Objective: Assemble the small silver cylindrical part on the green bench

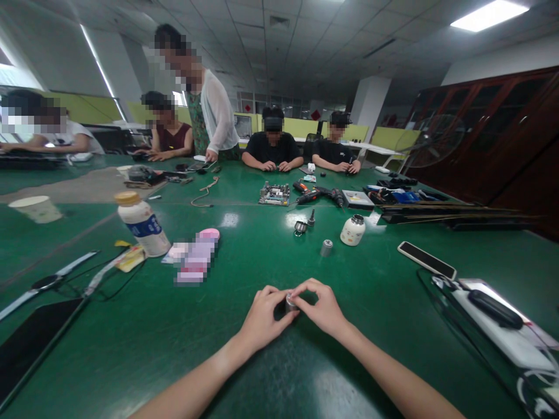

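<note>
A small silver metal cylinder point(290, 304) stands at the near middle of the green table point(244, 244), between my two hands. My left hand point(265, 317) is closed round its side with thumb and fingers. At its top, the fingertips of my right hand point(322, 305) pinch together against it; any smaller part between them is too small to make out. Beyond my hands stands a similar metal cylinder point(326, 248). Farther off are a lidless white thermos with a printed face point(353, 231), a small dark open case point(300, 227) and a dark stopper-like piece point(311, 219).
To the left are a bottle point(142, 224), a paper cup point(37, 208), a watch point(46, 282) and a pink-purple item point(198, 256). On the right lie a phone point(427, 260) and a power strip point(502, 331) with cables. A circuit board point(274, 194) and drill point(321, 194) lie ahead; several people are opposite.
</note>
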Demonstrator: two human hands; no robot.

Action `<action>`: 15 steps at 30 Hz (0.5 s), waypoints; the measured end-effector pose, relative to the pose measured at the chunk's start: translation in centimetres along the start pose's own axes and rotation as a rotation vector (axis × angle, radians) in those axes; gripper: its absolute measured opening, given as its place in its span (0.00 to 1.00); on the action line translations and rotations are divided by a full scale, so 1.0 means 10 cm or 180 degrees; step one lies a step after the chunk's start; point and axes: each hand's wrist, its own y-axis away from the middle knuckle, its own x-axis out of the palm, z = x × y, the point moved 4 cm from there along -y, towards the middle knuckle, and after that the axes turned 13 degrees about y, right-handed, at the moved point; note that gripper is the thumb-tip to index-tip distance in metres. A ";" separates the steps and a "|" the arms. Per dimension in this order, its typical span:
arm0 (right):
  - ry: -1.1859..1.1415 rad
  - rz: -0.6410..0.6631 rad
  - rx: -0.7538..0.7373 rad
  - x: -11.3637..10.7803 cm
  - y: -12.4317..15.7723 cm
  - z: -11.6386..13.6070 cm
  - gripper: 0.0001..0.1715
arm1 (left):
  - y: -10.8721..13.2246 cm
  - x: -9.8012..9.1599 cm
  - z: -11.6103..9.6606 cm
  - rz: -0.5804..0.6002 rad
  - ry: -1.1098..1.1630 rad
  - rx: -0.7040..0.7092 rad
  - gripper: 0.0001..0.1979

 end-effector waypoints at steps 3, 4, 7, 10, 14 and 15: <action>0.0003 -0.0004 0.0027 -0.02 -0.01 -0.01 0.01 | 0.00 -0.01 0.00 -0.0007 0.0002 0.0016 0.16; 0.0002 -0.0014 0.0053 -0.03 -0.01 -0.02 0.01 | 0.01 -0.01 0.00 -0.0008 -0.0001 0.0019 0.16; 0.0026 -0.0100 0.0118 -0.07 -0.02 -0.04 0.03 | 0.00 -0.01 -0.01 0.0009 -0.0014 0.0028 0.16; 0.0083 -0.0132 0.0073 -0.09 -0.02 -0.03 0.05 | 0.00 0.00 0.00 0.0006 -0.0020 0.0030 0.15; 0.0043 0.0281 -0.0101 -0.03 0.00 0.02 0.11 | 0.00 0.01 0.02 -0.0041 -0.0029 0.0036 0.12; 0.0030 0.0368 -0.0131 -0.02 0.01 0.02 0.12 | 0.00 0.01 0.03 -0.0055 -0.0030 0.0033 0.12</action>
